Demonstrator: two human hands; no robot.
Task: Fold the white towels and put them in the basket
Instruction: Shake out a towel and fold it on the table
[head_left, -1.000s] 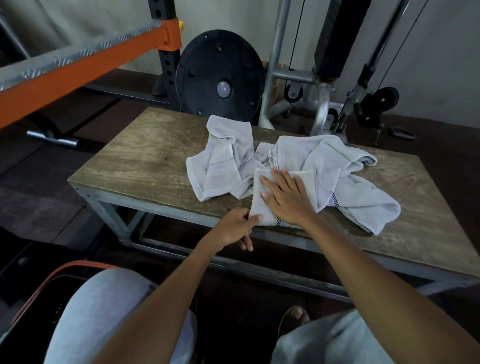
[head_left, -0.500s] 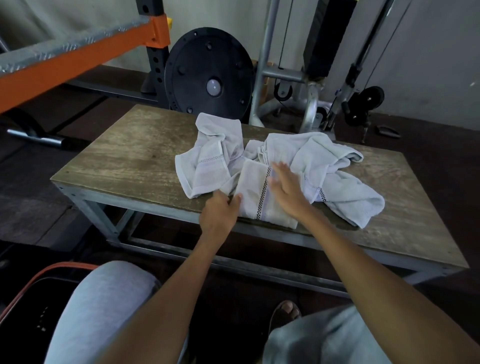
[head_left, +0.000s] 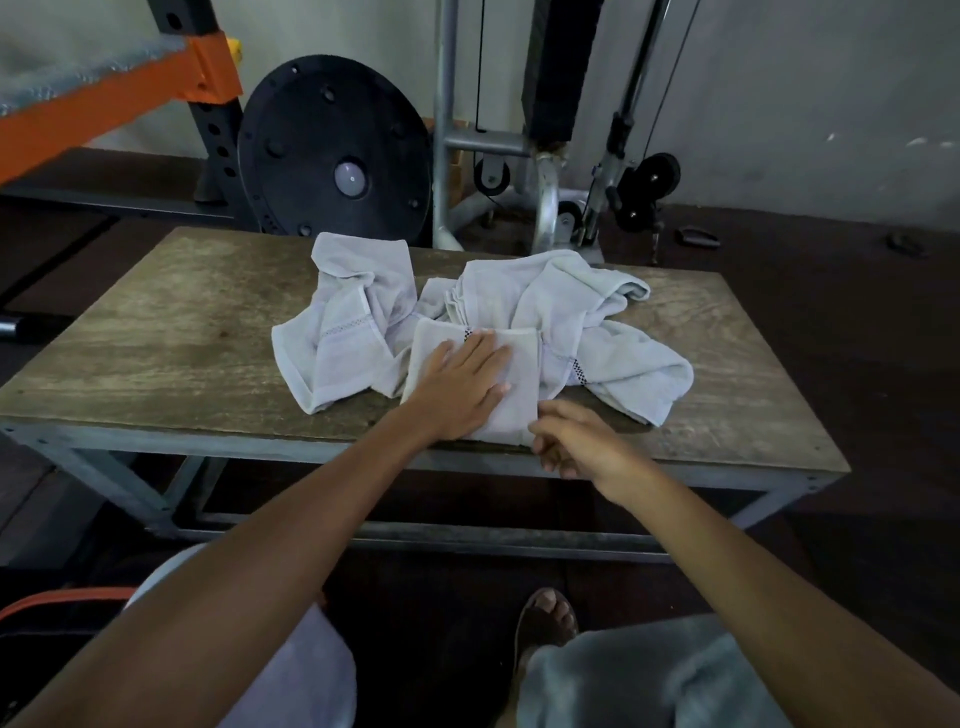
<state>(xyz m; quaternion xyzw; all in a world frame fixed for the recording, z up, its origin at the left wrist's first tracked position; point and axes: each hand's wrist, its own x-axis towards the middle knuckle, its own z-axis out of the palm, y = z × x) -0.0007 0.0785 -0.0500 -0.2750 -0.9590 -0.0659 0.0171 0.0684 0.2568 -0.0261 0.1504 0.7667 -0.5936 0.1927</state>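
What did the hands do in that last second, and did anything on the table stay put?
The hands swapped jobs. The right hand, which lay flat on the folded towel, moved to its near right corner and curls there; whether it has a grip is unclear. The left hand let go of the left edge and now presses flat on top. The crumpled towels and the table stayed put.

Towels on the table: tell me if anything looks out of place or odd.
Nothing is spilled or damaged. The left crumpled towel and the right crumpled towel lie unfolded behind the folded towel, which the left hand presses flat at the near edge of the table.
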